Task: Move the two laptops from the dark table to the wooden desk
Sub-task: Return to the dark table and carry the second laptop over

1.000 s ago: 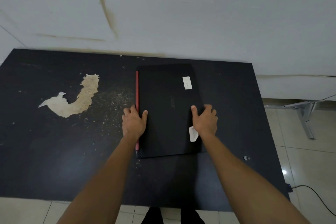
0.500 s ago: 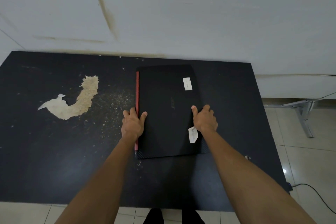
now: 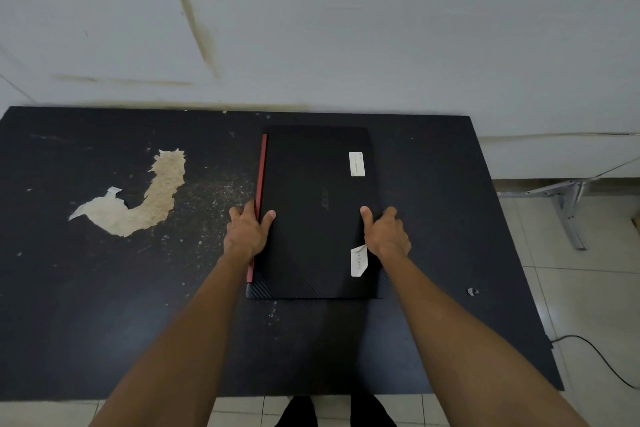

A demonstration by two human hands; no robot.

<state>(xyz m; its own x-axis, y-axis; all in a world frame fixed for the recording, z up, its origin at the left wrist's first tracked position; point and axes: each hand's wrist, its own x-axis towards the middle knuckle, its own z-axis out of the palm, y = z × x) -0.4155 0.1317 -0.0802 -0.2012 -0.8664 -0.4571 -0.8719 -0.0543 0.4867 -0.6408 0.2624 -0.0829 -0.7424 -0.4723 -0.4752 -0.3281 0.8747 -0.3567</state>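
Observation:
A closed black laptop [image 3: 311,204] with a red strip along its left edge and two white labels lies on the dark table [image 3: 104,305], near its back middle. Under it shows the edge of a second flat dark slab with a woven pattern [image 3: 263,291], probably the other laptop. My left hand [image 3: 246,236] clasps the left edge, thumb on the lid and fingers down the side. My right hand [image 3: 388,236] clasps the right edge the same way. No wooden desk is in view.
The table top has a pale worn patch [image 3: 152,204] on the left, with crumbs around it. A white wall runs behind the table. To the right are a tiled floor, a metal frame leg [image 3: 568,211] and a black cable [image 3: 595,357].
My fingers have curled in tighter around both side edges of the laptop. The laptop still lies on the table in the same spot.

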